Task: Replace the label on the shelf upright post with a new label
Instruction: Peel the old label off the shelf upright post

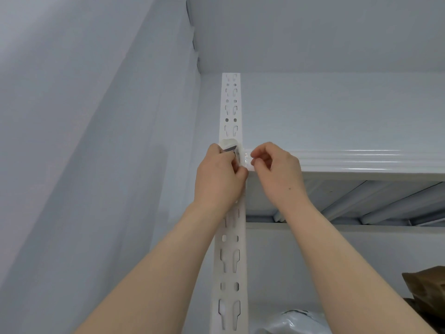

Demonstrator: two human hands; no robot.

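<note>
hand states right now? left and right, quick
Left hand: holding a crumpled label against the upright post.
Right hand: pinching a clear strip at the post's edge.

- Glossy white shelf (361, 160), seen from below, ribs (385, 203) beneath.
- Brown bag (426, 292), lower right.
- Grey plastic bag (289, 321), bottom edge.
- Pale wall (72, 141), left.

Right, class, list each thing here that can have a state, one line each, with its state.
upright post: standing, slots above the hands empty.
left hand: grips the label at the upright post.
right hand: fingers pinch the clear strip.
label: crumpled, partly lifted off the upright post.
clear strip: peeled up, beside the label.
brown bag: crumpled, at lower right.
</note>
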